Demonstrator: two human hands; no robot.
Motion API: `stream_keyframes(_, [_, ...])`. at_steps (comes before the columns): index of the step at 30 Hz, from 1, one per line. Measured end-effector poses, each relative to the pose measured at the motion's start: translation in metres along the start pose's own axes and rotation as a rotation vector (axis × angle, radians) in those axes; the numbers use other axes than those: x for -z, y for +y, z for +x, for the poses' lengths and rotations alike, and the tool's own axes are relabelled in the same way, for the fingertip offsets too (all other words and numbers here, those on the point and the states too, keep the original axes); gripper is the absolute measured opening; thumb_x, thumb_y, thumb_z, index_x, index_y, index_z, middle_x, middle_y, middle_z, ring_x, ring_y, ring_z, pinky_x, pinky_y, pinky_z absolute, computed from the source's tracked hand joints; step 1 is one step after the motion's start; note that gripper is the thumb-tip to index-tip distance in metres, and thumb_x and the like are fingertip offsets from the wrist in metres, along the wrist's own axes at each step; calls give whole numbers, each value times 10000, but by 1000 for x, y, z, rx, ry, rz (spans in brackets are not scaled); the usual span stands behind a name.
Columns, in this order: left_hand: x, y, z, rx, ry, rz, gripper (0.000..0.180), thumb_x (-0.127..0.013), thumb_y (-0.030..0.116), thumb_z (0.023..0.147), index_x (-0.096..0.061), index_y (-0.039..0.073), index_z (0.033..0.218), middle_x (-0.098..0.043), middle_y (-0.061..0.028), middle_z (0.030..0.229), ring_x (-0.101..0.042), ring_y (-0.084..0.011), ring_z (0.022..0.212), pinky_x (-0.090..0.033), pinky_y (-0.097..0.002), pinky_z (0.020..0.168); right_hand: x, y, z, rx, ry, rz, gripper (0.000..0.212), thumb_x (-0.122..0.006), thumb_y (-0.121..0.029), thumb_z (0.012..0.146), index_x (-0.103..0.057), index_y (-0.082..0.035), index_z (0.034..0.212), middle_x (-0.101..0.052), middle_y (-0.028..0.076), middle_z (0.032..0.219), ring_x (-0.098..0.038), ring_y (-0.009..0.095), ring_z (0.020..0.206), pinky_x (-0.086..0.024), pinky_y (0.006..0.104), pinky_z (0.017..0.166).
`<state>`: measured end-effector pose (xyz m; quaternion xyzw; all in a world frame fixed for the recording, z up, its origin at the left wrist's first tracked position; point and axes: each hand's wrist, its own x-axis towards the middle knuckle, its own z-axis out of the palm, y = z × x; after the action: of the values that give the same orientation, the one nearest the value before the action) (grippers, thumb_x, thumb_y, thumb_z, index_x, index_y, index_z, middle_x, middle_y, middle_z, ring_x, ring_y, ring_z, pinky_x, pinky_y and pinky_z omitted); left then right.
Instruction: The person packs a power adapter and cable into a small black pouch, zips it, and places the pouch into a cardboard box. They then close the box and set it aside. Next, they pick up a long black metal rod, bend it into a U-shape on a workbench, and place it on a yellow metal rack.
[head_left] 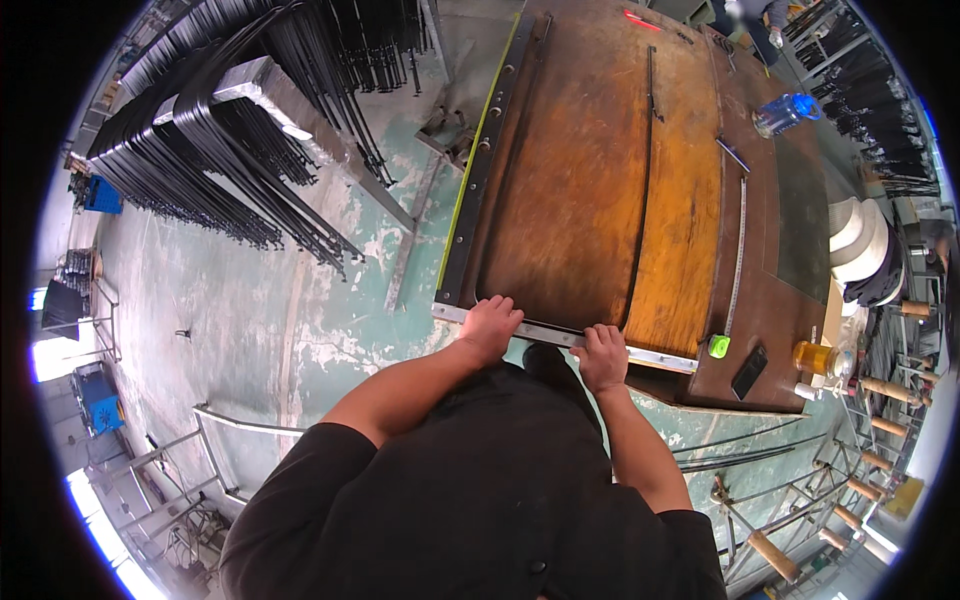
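A long thin black cable (641,220) lies on the worn wooden tabletop (575,150) in a U shape, both its arms running away from me. Its bend follows the table's near edge, where a pale metal strip (548,333) is fixed. My left hand (490,328) curls its fingers over this edge at the cable's left corner. At the right corner my right hand (602,358) is closed in the same way. Both hands seem to grip the cable against the edge, though the fingers hide the contact. The cable's far ends lie well up the table.
A rack (290,110) hung with many black cables stands at the left. On the table's right are a blue bottle (787,114), a pen-like tool (732,154), an extended tape measure (718,346), a phone (749,372) and a jar of amber liquid (822,358). Another person (775,20) is at the far end.
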<state>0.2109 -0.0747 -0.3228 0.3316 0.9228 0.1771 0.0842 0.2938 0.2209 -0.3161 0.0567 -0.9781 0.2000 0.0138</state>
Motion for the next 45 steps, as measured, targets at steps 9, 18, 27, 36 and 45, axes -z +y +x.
stream_keyframes(9, [11,-14,7,244,125,-204,172,-790,109,865,-708,117,1015,-674,-109,1100,-679,-370,1151,-609,-518,927,16,9,6,2,-28,89,460,-931,-325,873,-768,-40,1195,-721,165,1199,-648,412,1194,-541,508,1061])
stream_keyframes(18, [41,-48,104,1032,208,-198,369,-700,105,950,-669,54,1313,-689,-218,1347,-701,-420,1306,-605,-526,1070,-7,58,129,-896,12,35,595,-798,-183,1030,-543,3,1534,-659,233,1464,-619,452,1355,-542,542,1146])
stream_keyframes(27, [45,-89,138,1202,207,-765,585,-935,262,857,-749,34,1362,-824,-202,1289,-791,-356,1215,-619,-481,1054,2,89,127,-924,243,386,145,-626,-83,1048,-696,-42,929,-738,191,946,-704,392,865,-553,507,789])
stream_keyframes(36, [238,-8,223,380,517,-1196,322,-744,396,1143,-721,102,1016,-640,20,884,-574,-124,813,-447,-306,766,78,150,184,-462,777,670,133,-597,82,1020,-624,-30,952,-606,61,900,-566,239,796,-495,392,725])
stream_keyframes(45, [271,80,227,358,725,-1126,454,-621,414,1228,-585,128,878,-435,68,671,-344,-52,587,-244,-297,551,95,164,186,-578,565,543,73,-782,-58,1072,-785,-42,1143,-721,122,1148,-740,301,1015,-596,443,864])
